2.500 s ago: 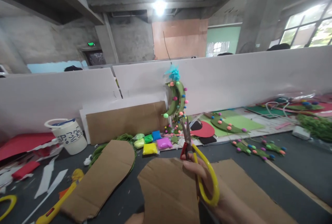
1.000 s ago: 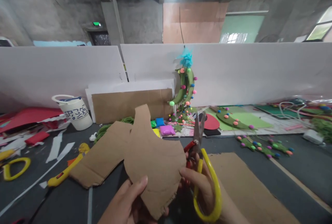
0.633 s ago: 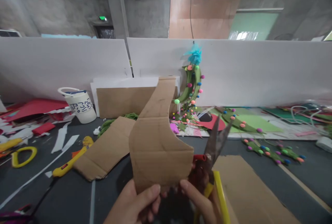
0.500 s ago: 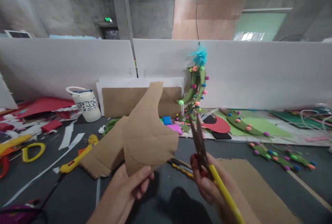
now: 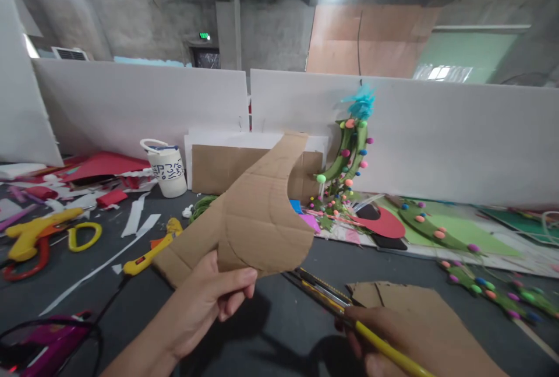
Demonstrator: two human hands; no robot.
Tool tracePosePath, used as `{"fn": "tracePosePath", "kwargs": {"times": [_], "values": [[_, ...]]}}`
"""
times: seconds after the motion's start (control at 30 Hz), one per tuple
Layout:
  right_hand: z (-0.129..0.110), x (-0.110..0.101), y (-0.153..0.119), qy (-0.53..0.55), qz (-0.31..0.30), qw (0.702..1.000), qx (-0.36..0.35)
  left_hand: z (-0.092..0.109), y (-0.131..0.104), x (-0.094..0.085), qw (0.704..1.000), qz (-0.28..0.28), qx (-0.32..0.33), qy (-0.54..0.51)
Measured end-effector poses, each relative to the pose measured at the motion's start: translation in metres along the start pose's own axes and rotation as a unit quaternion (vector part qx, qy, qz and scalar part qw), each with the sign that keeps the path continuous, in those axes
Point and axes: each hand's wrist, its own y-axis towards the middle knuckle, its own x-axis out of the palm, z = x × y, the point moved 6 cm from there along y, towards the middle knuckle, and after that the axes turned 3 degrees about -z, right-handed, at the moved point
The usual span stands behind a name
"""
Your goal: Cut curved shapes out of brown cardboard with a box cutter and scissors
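My left hand [image 5: 209,295] pinches the lower edge of a curved brown cardboard cutout [image 5: 264,222], thumb in front. The cutout is held up above the dark table, its narrow arm pointing up and right. My right hand [image 5: 375,330], lower right, is wrapped round yellow-handled scissors [image 5: 388,351]. Their blades point up and left, seen nearly edge-on, low in front of the table. Behind the blades lies a yellow and black utility knife [image 5: 312,286], partly hidden. A flat cardboard piece [image 5: 430,319] lies beyond my right hand.
Left on the table are a yellow hot glue gun [image 5: 43,228], a yellow-handled tool [image 5: 148,254], paper strips and a white bucket [image 5: 168,173]. A purple device [image 5: 52,339] with a cable sits near left. Green pompom decorations [image 5: 421,217] lie right. White panels [image 5: 414,138] stand behind.
The view has shifted left. My right hand has lowered the scissors, and the blades have swung from upright to a low slant. The cutout has tilted slightly, still in my left hand.
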Motion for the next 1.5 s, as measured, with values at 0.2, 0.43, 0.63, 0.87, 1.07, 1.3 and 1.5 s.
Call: {"fn": "tracePosePath", "kwargs": {"times": [0.2,0.43,0.63,0.87,1.07,1.3,1.5], "values": [[-0.012,0.025,0.009,-0.030,-0.091,0.995,0.035,-0.007,-0.006,0.024,0.995,-0.077,-0.065,0.024],[-0.005,0.031,0.014,-0.053,-0.096,0.992,0.055,-0.019,-0.006,0.026,0.990,-0.090,-0.092,0.065],[0.006,0.033,0.015,-0.081,-0.086,0.990,0.076,-0.019,-0.002,0.021,0.983,-0.114,-0.090,0.115],[0.002,0.036,0.021,-0.025,-0.069,0.997,0.039,-0.014,0.004,0.017,0.993,-0.049,-0.070,0.076],[0.006,0.038,0.018,-0.057,-0.084,0.994,0.031,-0.018,0.008,0.015,0.994,-0.046,-0.029,0.091],[0.001,0.046,0.015,-0.016,-0.109,0.994,0.019,-0.014,0.008,0.012,0.991,-0.080,-0.025,0.100],[0.002,0.039,0.013,-0.062,-0.029,0.997,0.040,-0.014,0.008,0.013,0.989,-0.074,-0.035,0.123]]}}
